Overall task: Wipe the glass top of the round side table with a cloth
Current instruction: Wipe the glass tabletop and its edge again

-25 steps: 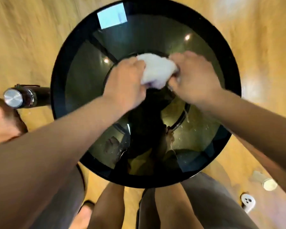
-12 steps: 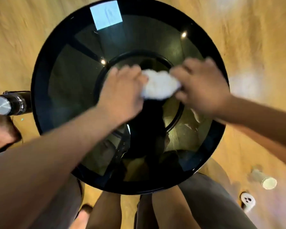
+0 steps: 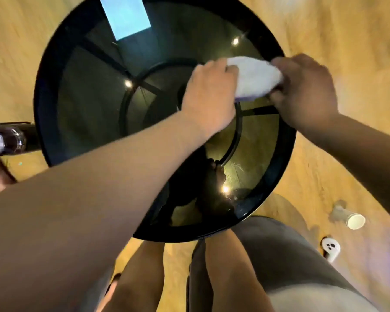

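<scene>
On the right half of the bench's glass top [image 3: 95, 104], toward the far rim, a white cloth [image 3: 254, 78] lies bunched between both hands. The left hand [image 3: 208, 97] has its fingers curled over the cloth's left end; the right hand [image 3: 304, 91] is closed round the right end. The cloth looks soft, light and easily crumpled, so it should be kept balled and pressed flat under the palms, gripped at its edges. The glass is likely hard, smooth and slippery. Faint smears show on the near right part.
</scene>
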A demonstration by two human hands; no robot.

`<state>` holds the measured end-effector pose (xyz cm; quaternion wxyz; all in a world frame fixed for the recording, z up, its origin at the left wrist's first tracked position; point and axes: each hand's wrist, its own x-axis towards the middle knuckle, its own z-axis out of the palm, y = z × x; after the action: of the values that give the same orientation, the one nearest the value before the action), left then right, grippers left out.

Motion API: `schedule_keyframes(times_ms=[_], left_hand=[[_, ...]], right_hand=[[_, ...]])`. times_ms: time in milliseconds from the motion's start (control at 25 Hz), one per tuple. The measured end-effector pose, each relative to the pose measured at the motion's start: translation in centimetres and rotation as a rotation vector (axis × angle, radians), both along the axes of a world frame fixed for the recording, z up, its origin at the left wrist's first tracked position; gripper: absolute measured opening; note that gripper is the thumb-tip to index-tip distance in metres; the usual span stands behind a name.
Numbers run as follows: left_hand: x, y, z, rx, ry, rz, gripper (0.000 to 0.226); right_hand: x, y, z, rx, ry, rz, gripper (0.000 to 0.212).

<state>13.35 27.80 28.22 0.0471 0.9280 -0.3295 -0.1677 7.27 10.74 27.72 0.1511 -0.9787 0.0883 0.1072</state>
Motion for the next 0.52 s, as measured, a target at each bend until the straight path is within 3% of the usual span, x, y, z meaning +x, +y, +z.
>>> schedule_keyframes(times_ms=[240, 400, 520], left_hand=[[-13.5, 4.8, -0.3, -0.06, 0.234, -0.363, 0.045], [-17.5, 15.2, -0.6, -0.043, 0.276, -0.505, 0.038], [-18.0, 23.6, -0.9, -0.076, 0.303, -0.482, 0.032]], right_hand=[[-17.7, 7.1, 2.5, 0.046, 0.234, -0.197, 0.043], [-22.4, 17.5, 3.5, 0.091, 0.427, -0.237, 0.05], [-22.4, 24.6, 3.8, 0.15, 0.452, -0.164, 0.048]])
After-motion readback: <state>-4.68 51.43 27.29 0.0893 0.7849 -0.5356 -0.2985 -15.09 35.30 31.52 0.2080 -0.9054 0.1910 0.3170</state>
